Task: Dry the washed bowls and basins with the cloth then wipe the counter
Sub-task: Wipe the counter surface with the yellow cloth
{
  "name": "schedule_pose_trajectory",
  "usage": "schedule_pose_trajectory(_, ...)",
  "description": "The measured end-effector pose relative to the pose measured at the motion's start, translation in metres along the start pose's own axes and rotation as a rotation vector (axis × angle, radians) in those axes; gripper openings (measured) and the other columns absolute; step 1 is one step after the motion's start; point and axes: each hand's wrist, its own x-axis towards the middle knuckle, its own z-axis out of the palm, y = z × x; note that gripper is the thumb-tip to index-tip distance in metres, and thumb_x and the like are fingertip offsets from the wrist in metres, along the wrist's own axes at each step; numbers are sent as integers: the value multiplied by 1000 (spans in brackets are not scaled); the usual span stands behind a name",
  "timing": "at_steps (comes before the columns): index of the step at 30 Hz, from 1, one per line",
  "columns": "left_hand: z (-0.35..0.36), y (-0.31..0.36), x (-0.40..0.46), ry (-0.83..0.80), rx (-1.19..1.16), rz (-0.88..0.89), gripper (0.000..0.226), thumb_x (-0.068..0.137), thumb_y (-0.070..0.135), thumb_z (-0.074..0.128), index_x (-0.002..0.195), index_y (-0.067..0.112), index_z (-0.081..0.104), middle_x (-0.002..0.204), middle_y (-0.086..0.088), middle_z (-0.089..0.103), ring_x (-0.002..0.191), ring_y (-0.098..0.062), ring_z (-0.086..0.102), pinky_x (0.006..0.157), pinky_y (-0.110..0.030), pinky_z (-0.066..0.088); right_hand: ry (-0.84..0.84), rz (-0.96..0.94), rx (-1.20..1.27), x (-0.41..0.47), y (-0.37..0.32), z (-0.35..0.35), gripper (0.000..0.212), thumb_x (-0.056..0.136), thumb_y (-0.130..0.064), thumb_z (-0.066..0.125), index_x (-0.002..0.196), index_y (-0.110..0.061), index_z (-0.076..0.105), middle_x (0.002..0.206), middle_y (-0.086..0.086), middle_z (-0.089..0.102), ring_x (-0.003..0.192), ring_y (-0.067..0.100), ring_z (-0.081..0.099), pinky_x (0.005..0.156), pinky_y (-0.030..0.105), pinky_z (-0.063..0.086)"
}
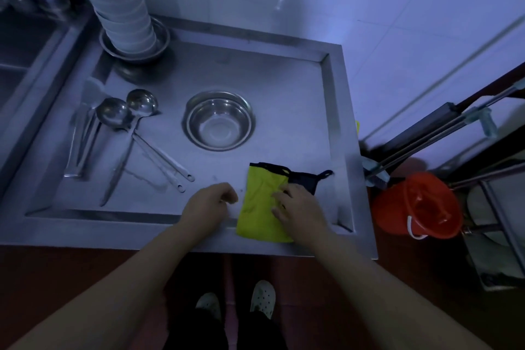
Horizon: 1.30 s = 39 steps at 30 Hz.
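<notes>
A yellow-green cloth (260, 207) with a dark trim and hanging loop lies flat at the front right of the steel counter (284, 88). My right hand (298, 206) rests on its right side, fingers spread. My left hand (211, 202) hovers just left of the cloth, fingers curled and holding nothing. A steel basin (218, 121) stands upright mid-counter. A tall, leaning stack of white bowls (119, 6) sits in a steel basin (159, 50) at the back left.
Two ladles (127, 115) and tongs (81, 136) lie on the counter's left part. A sink (20, 37) is at far left. A red bucket (420, 204) and mop handles (426, 133) stand on the floor to the right. The counter has a raised rim.
</notes>
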Motion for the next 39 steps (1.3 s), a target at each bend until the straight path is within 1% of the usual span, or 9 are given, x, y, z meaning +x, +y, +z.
schedule_pose_trajectory(2,-9,-7,3,105,-41,-18,42,68,-9,46,77,31,57,82,12,64,82,-11,58,72,-22,39,-158,78,-65,19,-6,18,66,98,-48,38,152,-15,16,160,12,1,147,29,-2,119,46,3)
schedule_pose_trajectory(5,-26,-23,4,251,-126,-50,42,70,-6,45,80,33,56,79,19,65,82,-9,60,74,-25,43,-226,135,-105,44,-21,48,85,91,-68,26,149,-23,-17,150,5,-36,137,28,-37,110,53,-20)
schedule_pose_trajectory(11,-56,-69,-2,471,-172,-89,44,74,-9,47,82,33,57,76,19,65,76,-3,59,70,-15,42,-73,23,-152,105,-83,78,86,86,-71,28,150,-29,-12,157,8,-24,139,32,-32,103,57,-27)
schedule_pose_trajectory(15,-58,-78,-6,521,-143,-112,37,78,-6,49,86,29,57,76,23,61,75,-1,55,66,-13,38,-116,-70,-114,104,-111,89,83,88,-66,33,150,-32,-9,157,6,-25,138,29,-35,102,55,-29)
schedule_pose_trajectory(19,-44,-63,-3,449,-194,-83,41,80,-5,48,81,35,54,77,20,63,70,0,57,65,-18,40,-195,-80,-42,69,-92,84,75,91,-63,28,151,-33,-5,156,-1,-27,134,17,-40,113,51,-20)
schedule_pose_trajectory(23,-20,-33,8,342,-246,-46,31,81,-5,51,87,25,58,80,10,66,79,-14,61,70,-23,40,-182,-47,-46,20,-54,70,71,90,-67,20,151,-34,5,152,-9,-25,138,13,-33,117,41,-14)
schedule_pose_trajectory(30,8,15,31,192,-301,20,34,80,-7,50,84,26,58,78,9,65,77,-12,61,62,-16,40,-153,268,-74,-41,30,36,69,95,-63,29,152,-31,6,154,-5,-21,144,20,-23,118,37,-6)
schedule_pose_trajectory(36,13,32,68,140,-284,-15,43,82,-1,49,77,41,55,81,16,65,75,1,58,58,-10,40,-159,380,-153,-7,68,23,87,88,-71,32,151,-27,-10,157,6,-24,139,27,-32,116,41,-13)
schedule_pose_trajectory(39,15,36,94,142,-236,-27,40,82,1,51,81,40,56,83,15,66,78,-1,59,64,-19,42,-70,390,-139,36,79,21,91,85,-73,33,151,-26,-9,157,7,-22,136,29,-35,114,44,-17)
